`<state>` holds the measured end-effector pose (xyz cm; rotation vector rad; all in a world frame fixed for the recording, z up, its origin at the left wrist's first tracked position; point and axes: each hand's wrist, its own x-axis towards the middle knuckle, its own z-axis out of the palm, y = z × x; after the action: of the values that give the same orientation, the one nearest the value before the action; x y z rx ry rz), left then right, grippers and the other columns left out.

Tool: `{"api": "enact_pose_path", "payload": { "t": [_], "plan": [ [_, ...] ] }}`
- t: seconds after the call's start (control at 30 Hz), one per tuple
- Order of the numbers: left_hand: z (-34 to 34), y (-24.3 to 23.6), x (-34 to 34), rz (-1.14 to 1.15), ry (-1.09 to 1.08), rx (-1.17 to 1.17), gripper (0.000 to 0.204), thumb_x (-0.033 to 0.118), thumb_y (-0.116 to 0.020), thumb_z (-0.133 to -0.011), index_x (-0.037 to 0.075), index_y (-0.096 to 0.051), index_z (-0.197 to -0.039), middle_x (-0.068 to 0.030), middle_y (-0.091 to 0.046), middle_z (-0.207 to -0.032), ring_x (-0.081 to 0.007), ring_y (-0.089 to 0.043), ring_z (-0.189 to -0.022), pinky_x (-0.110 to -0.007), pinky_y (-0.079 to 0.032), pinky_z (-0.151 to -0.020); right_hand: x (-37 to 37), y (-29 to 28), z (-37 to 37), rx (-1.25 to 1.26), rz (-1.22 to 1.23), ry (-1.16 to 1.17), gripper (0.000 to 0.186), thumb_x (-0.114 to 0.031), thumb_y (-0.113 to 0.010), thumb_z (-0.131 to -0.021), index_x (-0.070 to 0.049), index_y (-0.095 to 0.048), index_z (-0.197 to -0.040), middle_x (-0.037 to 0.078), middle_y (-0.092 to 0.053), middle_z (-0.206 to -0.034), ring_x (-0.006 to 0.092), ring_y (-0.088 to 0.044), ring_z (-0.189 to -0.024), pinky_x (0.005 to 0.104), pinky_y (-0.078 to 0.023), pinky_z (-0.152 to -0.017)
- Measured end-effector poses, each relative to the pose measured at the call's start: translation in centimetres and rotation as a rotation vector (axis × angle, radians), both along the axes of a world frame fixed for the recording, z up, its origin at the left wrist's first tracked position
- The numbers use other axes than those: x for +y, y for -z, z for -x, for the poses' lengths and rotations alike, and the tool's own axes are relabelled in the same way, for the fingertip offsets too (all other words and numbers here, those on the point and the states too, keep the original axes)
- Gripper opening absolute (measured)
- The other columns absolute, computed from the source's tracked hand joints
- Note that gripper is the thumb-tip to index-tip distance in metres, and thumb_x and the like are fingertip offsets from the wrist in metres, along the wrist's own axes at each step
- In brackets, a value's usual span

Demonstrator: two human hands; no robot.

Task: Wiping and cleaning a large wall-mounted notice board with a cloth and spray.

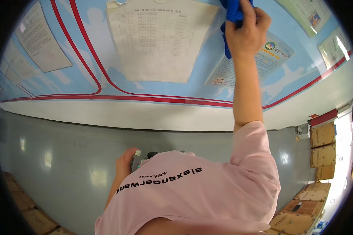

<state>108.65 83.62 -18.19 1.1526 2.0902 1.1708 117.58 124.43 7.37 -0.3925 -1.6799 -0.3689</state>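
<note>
A blue cloth (pixel 234 11) is bunched in my right hand (pixel 250 33), which is raised at the end of a stretched arm to the top of the view. The cloth lies against the light blue wall board (pixel 208 88), between a large white printed sheet (pixel 161 47) and a smaller pale blue poster (pixel 276 55). Down by my waist, my left hand (pixel 124 161) is curled around a grey, boxy thing (pixel 136 159) with a pale top corner. My pink shirt hides most of that thing, so its kind does not show.
Red stripes (pixel 164 98) edge the board, and more sheets (pixel 43 37) hang at its left. Below runs a white wall (pixel 157 115) down to a grey floor (pixel 78 156). Brown crates (pixel 322 154) are stacked at the right, near a white box (pixel 303 131); others (pixel 37 221) stand lower left.
</note>
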Motion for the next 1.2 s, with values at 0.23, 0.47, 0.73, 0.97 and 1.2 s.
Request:
{"api": "enact_pose_path", "payload": {
  "t": [0.23,0.47,0.73,0.97,1.2],
  "plan": [
    [0.0,1.4,-1.4,-0.036,-0.048,0.039,0.048,0.009,-0.078,-0.067,0.012,-0.062,-0.113,-0.0095,-0.066,-0.106,-0.0191,-0.065,-0.067,-0.031,-0.051,-0.061,-0.2,10.2,1.7,0.022,0.067,0.048,0.053,-0.012,-0.072,-0.078,-0.006,-0.053,-0.127,0.020,-0.051,-0.110,0.0395,-0.059,-0.091,0.0446,-0.053,-0.072],
    [0.1,0.5,-0.3,0.002,-0.035,-0.009,0.044,0.011,-0.077,-0.071,0.013,-0.063,-0.112,-0.0073,-0.065,-0.099,-0.0172,-0.063,-0.067,-0.030,-0.051,-0.060,-1.6,24.9,-1.7,-0.303,0.429,0.044,0.064,-0.009,-0.074,-0.072,-0.005,-0.052,-0.132,0.021,-0.051,-0.112,0.0398,-0.062,-0.087,0.0443,-0.056,-0.069],
    [1.1,1.9,-0.3,0.039,0.092,0.062,0.048,0.025,-0.075,-0.074,0.009,-0.061,-0.117,-0.0164,-0.068,-0.107,-0.0358,-0.068,-0.084,-0.040,-0.054,-0.073,-3.1,26.4,-7.5,-0.806,0.836,-0.068,0.061,-0.002,-0.069,-0.073,-0.016,-0.056,-0.131,0.011,-0.054,-0.114,0.0364,-0.065,-0.085,0.0437,-0.057,-0.069],
    [0.8,1.9,0.5,-0.094,0.095,0.088,0.043,0.010,-0.078,-0.071,0.012,-0.063,-0.111,-0.0081,-0.066,-0.096,-0.0191,-0.064,-0.067,-0.033,-0.051,-0.060,1.9,6.7,-15.7,0.064,-0.160,0.037,0.043,0.005,-0.070,-0.070,-0.005,-0.071,-0.112,0.011,-0.065,-0.108,0.0303,-0.054,-0.105,0.0403,-0.045,-0.095],
    [0.3,1.4,0.7,-0.068,0.038,0.059,0.044,0.012,-0.077,-0.071,0.011,-0.063,-0.112,-0.0122,-0.067,-0.100,-0.0272,-0.066,-0.075,-0.036,-0.053,-0.065,10.8,-0.2,-12.9,0.224,-0.003,0.152,0.045,-0.014,-0.070,-0.087,-0.009,-0.062,-0.131,0.021,-0.051,-0.135,0.0361,-0.050,-0.124,0.0440,-0.040,-0.106]
  ]
}}
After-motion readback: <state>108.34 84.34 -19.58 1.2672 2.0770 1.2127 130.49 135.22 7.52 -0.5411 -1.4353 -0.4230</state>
